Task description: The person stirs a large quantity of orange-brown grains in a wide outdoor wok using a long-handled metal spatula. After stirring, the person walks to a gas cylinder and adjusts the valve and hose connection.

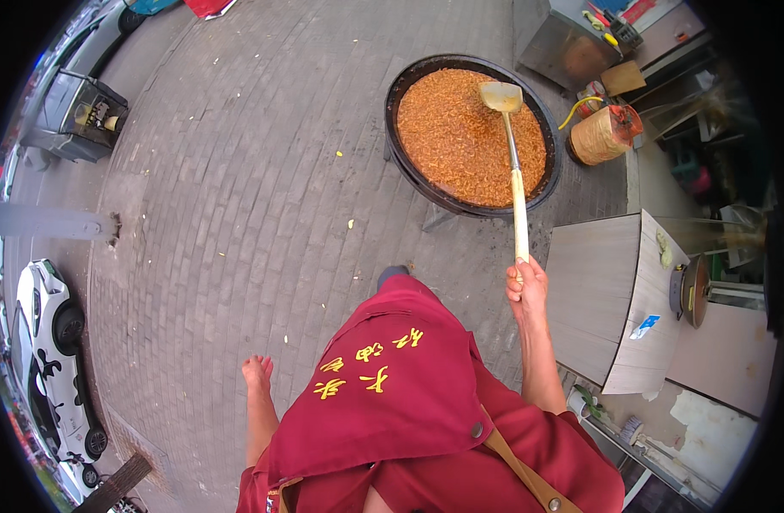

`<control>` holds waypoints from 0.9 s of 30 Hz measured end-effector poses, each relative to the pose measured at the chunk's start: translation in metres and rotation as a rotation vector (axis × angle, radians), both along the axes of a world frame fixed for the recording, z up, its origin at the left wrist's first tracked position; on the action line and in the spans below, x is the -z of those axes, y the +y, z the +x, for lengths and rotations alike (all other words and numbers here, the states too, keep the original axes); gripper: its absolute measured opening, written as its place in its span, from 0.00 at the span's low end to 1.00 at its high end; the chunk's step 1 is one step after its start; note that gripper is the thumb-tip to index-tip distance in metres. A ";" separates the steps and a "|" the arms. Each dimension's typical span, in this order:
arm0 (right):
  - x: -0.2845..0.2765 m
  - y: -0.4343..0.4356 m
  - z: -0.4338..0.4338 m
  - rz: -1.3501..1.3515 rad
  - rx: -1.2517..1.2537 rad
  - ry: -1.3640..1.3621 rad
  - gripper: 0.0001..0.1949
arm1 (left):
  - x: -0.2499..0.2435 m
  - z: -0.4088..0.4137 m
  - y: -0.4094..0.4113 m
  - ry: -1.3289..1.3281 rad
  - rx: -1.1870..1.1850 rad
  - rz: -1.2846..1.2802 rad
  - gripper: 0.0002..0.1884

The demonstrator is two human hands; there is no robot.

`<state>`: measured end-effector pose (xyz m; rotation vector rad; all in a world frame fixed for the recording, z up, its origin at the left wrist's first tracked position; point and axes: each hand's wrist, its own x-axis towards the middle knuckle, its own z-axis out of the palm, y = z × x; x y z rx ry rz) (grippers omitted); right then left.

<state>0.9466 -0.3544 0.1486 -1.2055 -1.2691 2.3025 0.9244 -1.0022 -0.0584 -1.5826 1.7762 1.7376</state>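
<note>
My right hand [527, 286] grips the pale wooden handle of a long cooking shovel [519, 211]. Its metal blade appears over a huge round black pan [395, 138]; whether it touches the food I cannot tell. Orange-brown cooked food [459, 138] in small shreds or bits, glossy with oil, fills the pan, which stands on a low metal support. At my left side hangs my left hand [257, 370], fingers loosely curled and holding nothing. I wear a dark red apron [392, 410] with yellow writing on it.
A gas cylinder [600, 138] in a tan wrap, with a yellow hose, stands right of the pan. Nearer is a wood-panelled counter [594, 295]. A metal cabinet [568, 51] stands beyond. Grey paving [238, 192] stretches left towards a pole [52, 221] and a parked white car [52, 359].
</note>
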 end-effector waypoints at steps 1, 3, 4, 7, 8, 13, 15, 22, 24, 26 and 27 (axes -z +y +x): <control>0.000 -0.001 -0.008 -0.036 0.055 0.018 0.04 | -0.001 -0.045 -0.009 0.042 0.012 -0.018 0.23; -0.002 -0.007 -0.033 -0.108 0.161 0.071 0.04 | -0.010 -0.121 -0.025 0.092 0.065 -0.002 0.22; -0.002 -0.014 -0.052 -0.110 0.180 0.073 0.04 | -0.014 -0.152 -0.030 0.115 0.082 0.003 0.22; 0.010 -0.027 -0.106 -0.112 0.306 0.070 0.05 | -0.032 -0.216 -0.025 0.161 0.328 -0.018 0.22; 0.007 -0.035 -0.129 -0.112 0.305 0.083 0.06 | -0.032 -0.215 -0.036 0.057 0.327 -0.026 0.23; 0.003 -0.075 -0.229 -0.199 0.445 0.107 0.07 | -0.009 -0.244 -0.054 -0.342 0.257 0.054 0.23; 0.002 -0.085 -0.260 -0.207 0.495 0.108 0.08 | -0.002 -0.292 -0.063 -0.398 0.256 0.067 0.23; 0.011 -0.128 -0.411 -0.181 0.758 0.145 0.08 | 0.043 -0.561 -0.083 -0.477 0.393 0.048 0.20; 0.007 -0.134 -0.452 -0.174 0.838 0.185 0.08 | 0.046 -0.691 -0.076 -0.413 0.488 -0.014 0.19; -0.006 -0.140 -0.490 -0.142 0.900 0.178 0.08 | 0.035 -0.836 -0.049 -0.228 0.591 -0.066 0.18; -0.012 -0.144 -0.505 -0.129 0.923 0.165 0.08 | 0.024 -0.915 -0.017 -0.067 0.664 -0.066 0.17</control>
